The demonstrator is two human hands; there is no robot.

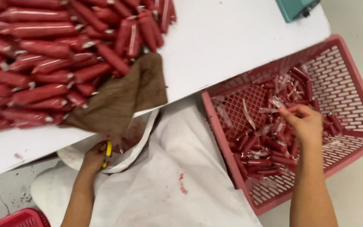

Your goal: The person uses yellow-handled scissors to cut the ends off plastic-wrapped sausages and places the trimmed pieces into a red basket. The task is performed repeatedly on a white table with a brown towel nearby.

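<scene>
My left hand [94,157] sits low under the table edge, closed around a small yellow-handled tool [108,154], likely scissors. My right hand [305,124] reaches over the pink plastic crate [349,71] at the right, fingers pinched on a clear plastic wrapper scrap [276,104]. The crate holds several short red sausage pieces [274,147] and loose clear wrappers. A big heap of red wrapped sausages [43,63] covers the white table [232,46] at upper left. A brown cloth [122,98] hangs over the table's near edge.
A white apron or cloth [181,176] with small red stains covers my lap. A teal box corner [295,8] sits at the table's far edge. Another pink crate corner [19,218] shows at bottom left. Grey floor lies to the right.
</scene>
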